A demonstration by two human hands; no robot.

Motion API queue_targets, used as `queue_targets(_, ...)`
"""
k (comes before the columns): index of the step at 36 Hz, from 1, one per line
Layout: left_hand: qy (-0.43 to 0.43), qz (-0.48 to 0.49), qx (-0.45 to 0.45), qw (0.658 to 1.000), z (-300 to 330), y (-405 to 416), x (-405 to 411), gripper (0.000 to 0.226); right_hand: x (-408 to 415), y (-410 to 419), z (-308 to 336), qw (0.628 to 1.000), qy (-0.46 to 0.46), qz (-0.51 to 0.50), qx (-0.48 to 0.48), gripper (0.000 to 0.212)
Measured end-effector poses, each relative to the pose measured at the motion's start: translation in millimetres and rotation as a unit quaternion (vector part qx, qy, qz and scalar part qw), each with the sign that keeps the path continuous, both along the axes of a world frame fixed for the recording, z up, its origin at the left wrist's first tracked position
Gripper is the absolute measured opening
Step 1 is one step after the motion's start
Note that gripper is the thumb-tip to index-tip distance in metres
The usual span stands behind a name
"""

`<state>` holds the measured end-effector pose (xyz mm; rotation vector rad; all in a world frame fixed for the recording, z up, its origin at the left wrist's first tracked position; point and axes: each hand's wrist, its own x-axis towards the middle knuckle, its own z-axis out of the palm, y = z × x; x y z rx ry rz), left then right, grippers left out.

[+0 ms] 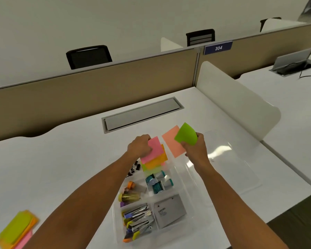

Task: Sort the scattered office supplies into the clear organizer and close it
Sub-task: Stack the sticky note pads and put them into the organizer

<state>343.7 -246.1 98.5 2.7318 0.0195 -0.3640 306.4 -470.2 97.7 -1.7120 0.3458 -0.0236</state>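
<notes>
Head view: binder clips [133,170], perhaps, behind left hand [140,146].

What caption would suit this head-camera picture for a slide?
Left hand holds a pink sticky pad over the clear organizer; right hand lifts a green note.

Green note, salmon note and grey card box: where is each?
green note [186,134], head view, middle of the curled sheet
salmon note [171,140], head view, its bare left half
grey card box [171,212], head view, centre of lid
</notes>
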Motion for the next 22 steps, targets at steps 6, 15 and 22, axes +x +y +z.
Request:
queue_targets(6, 0.012, -0.024, 0.015, 1.0, -15, -3, -1, 0.027, -1, -5, -6, 1.0, -0.001, -0.01, -0.001, 0.044)
queue_targets(15, 0.015, -0.048, -0.01, 0.999, -21, 0, 4, 0.029, -2, -2, -11, 1.0, 0.0, -0.008, -0.008, 0.042)
queue_targets(22, 0.004, -0.045, -0.04, 0.998, -25, -2, -3, 0.025, -1, 0, -9, 1.0, -0.003, 0.006, -0.001, 0.044)
